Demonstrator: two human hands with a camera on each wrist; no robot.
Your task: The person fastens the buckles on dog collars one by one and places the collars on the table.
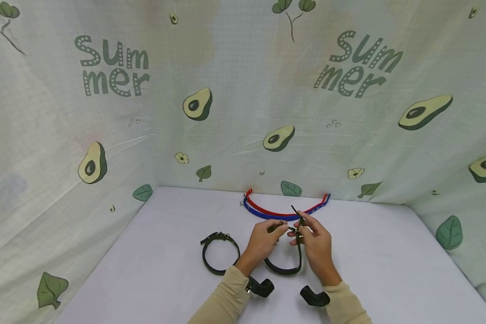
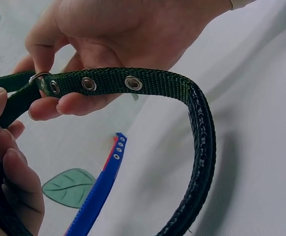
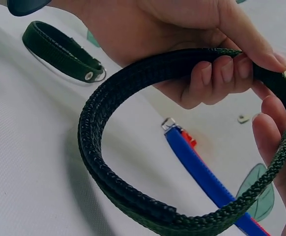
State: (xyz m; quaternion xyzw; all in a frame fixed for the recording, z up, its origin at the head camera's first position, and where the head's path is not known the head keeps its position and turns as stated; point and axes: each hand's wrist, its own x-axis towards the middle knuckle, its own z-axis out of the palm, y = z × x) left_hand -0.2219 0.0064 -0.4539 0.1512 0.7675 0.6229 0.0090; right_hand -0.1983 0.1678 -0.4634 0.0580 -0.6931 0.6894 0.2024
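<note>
Both hands hold a dark green webbing dog collar (image 1: 283, 271), bent into a loop above the table. My left hand (image 1: 263, 240) pinches the end with metal eyelets (image 2: 133, 83), close to a metal ring (image 2: 39, 77). With thumb and fingers, my right hand (image 1: 319, 245) grips the opposite part of the strap, near its free tip. Black padding lines part of the loop, as the right wrist view shows. The fingers partly hide where the two ends meet. A second dark green collar (image 1: 204, 257), closed in a ring, lies left of my left hand.
Behind the hands, a blue collar (image 1: 254, 211) and a red collar (image 1: 263, 209) lie curved side by side near the table's back edge. A printed cloth (image 1: 235, 58) with avocados and leaves hangs behind the white table (image 1: 146, 270).
</note>
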